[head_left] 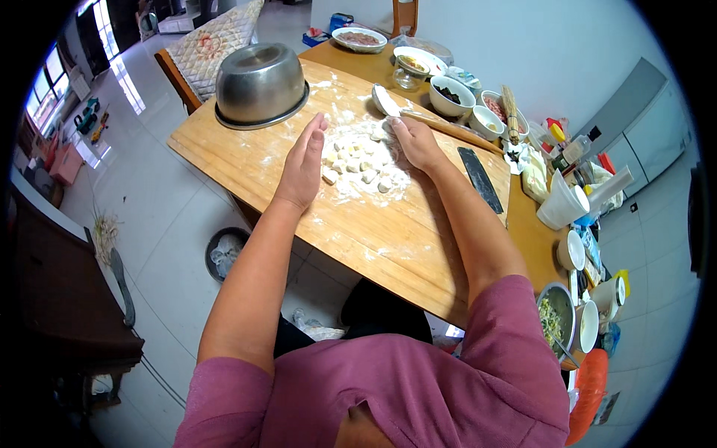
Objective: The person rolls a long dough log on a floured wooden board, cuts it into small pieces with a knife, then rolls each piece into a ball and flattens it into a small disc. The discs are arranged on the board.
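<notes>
- We see small pale dough pieces (369,176) clustered in flour on a wooden board (358,243), which lies on the tabletop (532,237), between our two hands
- Our left hand (302,168) stands on edge beside the pieces, fingers straight and together, gripping nothing
- Our right hand (418,145) is at the far right of the cluster, near a white scoop (385,101); its fingertips are partly hidden, so we cannot tell its grip
- We judge the pieces light, soft and easily dented, less sticky where floured; we would pinch their sides gently
</notes>
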The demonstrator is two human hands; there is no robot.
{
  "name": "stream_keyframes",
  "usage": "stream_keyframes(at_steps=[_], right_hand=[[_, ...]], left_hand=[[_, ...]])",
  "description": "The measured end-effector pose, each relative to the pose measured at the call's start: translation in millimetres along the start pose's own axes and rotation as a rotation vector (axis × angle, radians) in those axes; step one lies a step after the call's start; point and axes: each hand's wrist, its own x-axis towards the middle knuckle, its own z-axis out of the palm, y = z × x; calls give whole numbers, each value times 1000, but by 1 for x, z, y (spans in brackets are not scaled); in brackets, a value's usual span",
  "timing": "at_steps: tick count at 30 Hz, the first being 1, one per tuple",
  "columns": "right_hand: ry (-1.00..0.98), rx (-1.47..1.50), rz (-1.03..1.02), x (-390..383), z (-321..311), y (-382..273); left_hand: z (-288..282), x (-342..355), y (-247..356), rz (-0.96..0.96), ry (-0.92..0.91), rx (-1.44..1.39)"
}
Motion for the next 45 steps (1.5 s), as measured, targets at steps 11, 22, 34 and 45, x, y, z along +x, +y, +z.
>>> stream_keyframes(at_steps=[11,22,34,45], right_hand=[[-235,212,15,-48,12,-65],[-287,-219,-434,-18,60,-108],[-201,-387,-450,-50,52,-98],[-413,-324,-118,-5,14,-68]], left_hand=[[-5,1,-7,-2,7,-98],[-17,9,-9,-119,33,-428],[-11,10,-14,-135,31,-477],[-10,7,-15,-35,118,-189]])
